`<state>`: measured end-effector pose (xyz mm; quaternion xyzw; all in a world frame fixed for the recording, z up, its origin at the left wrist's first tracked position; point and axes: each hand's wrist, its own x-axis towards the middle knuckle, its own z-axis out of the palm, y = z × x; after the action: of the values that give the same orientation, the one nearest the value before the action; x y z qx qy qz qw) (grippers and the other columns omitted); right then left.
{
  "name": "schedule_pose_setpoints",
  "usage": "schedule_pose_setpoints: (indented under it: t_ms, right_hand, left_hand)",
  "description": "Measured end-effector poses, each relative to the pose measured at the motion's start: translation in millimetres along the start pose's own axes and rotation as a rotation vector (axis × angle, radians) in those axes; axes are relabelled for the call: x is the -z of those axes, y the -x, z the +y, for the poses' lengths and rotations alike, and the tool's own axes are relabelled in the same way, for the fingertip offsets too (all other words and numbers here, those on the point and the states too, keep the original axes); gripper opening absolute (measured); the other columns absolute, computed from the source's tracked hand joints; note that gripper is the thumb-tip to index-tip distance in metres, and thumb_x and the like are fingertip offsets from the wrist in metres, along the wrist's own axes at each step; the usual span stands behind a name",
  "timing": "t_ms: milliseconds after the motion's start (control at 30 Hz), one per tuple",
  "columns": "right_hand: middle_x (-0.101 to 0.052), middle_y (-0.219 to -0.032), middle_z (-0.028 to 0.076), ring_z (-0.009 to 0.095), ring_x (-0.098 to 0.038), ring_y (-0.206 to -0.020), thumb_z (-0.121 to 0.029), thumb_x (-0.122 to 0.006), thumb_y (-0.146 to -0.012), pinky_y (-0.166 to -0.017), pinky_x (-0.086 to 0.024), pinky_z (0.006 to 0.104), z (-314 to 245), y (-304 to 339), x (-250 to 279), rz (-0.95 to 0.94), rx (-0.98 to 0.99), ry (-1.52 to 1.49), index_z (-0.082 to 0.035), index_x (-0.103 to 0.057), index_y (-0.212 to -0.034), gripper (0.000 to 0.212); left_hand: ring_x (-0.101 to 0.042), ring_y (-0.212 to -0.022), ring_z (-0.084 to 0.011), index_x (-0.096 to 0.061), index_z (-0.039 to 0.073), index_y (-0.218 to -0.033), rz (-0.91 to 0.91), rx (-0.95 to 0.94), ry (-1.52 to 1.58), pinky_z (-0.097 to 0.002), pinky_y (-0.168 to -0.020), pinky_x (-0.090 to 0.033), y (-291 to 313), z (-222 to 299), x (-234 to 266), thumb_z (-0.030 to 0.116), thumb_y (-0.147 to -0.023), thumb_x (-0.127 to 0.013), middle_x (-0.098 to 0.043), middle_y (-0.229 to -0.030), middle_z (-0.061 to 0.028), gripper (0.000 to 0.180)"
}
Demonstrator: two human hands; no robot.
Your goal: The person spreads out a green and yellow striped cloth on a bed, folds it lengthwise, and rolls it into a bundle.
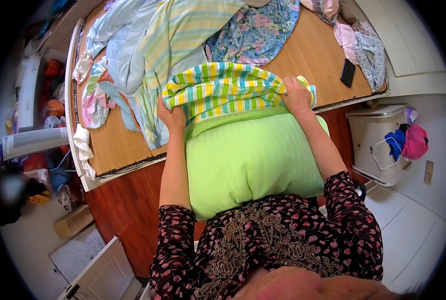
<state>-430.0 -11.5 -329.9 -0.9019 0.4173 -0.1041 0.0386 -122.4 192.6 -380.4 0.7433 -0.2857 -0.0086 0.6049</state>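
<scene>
A plump light-green pillow [253, 155] rests against my body. Its far end is inside a bunched pillowcase [228, 90] striped in yellow, green, teal and white. My left hand [172, 119] is closed on the left edge of the pillowcase opening, the fingers partly hidden under the cloth. At the opposite edge my right hand [298, 96] grips the same pillowcase near its right corner. Between my hands the striped cloth lies in loose folds over the pillow.
Ahead stands a wooden bed board [303, 65] with a pale striped sheet [178, 40], a blue floral cloth [258, 35] and a black phone [347, 73]. A white bedside cabinet [378, 140] stands at right. At lower left is an open white door [103, 270].
</scene>
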Motion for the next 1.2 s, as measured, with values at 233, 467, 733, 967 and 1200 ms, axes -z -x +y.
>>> schedule_pose_setpoints:
  t_ms: [233,467,733,967,1200]
  right_hand:
    - [-0.064,-0.087,0.013,0.031,-0.063,-0.085,-0.016,-0.071,-0.069,-0.069,-0.052,0.0433,17,40,6,-0.228,-0.030,0.110,-0.008,-0.061,-0.091,0.026]
    - [-0.065,-0.085,0.014,0.032,-0.064,-0.086,-0.017,-0.070,-0.070,-0.071,-0.051,0.0448,17,78,39,-0.267,0.111,0.039,-0.008,-0.066,-0.089,0.022]
    - [-0.065,-0.079,0.018,0.034,-0.064,-0.082,-0.025,-0.069,-0.071,-0.072,-0.051,0.0440,12,106,105,-0.610,0.298,0.223,-0.003,-0.067,-0.083,0.024]
    - [-0.063,-0.074,0.022,0.037,-0.062,-0.074,-0.029,-0.064,-0.073,-0.066,-0.048,0.0440,6,128,164,-0.731,0.485,0.138,0.000,-0.066,-0.075,0.029]
    - [-0.068,-0.078,0.011,0.021,-0.064,-0.062,-0.041,-0.049,-0.089,-0.058,-0.052,0.0353,12,10,155,-1.206,-0.111,-0.182,-0.001,-0.066,-0.085,0.044]
  left_hand:
    - [-0.062,-0.087,-0.0282,-0.058,0.002,-0.106,-0.037,-0.037,-0.117,-0.0352,-0.078,-0.047,37,18,33,0.011,-0.080,-0.060,-0.064,-0.093,-0.0140,0.028]
    - [-0.059,-0.082,-0.0331,-0.059,-0.001,-0.098,-0.281,0.043,-0.147,-0.0389,-0.073,-0.046,85,18,86,0.014,-0.084,-0.049,-0.062,-0.090,-0.0178,0.023]
    - [-0.056,-0.086,-0.0419,-0.059,0.000,-0.094,-0.334,-0.041,-0.136,-0.0421,-0.074,-0.045,116,89,121,0.018,-0.086,-0.043,-0.058,-0.092,-0.0228,0.026]
    - [-0.059,-0.080,-0.0337,-0.058,0.000,-0.095,-0.410,-0.057,-0.095,-0.0357,-0.071,-0.046,140,146,154,0.012,-0.087,-0.043,-0.060,-0.083,-0.0177,0.021]
    - [-0.059,-0.084,-0.0371,-0.059,0.001,-0.100,-0.588,-0.129,-0.109,-0.0373,-0.072,-0.046,140,172,153,0.019,-0.089,-0.042,-0.062,-0.091,-0.0190,0.028]
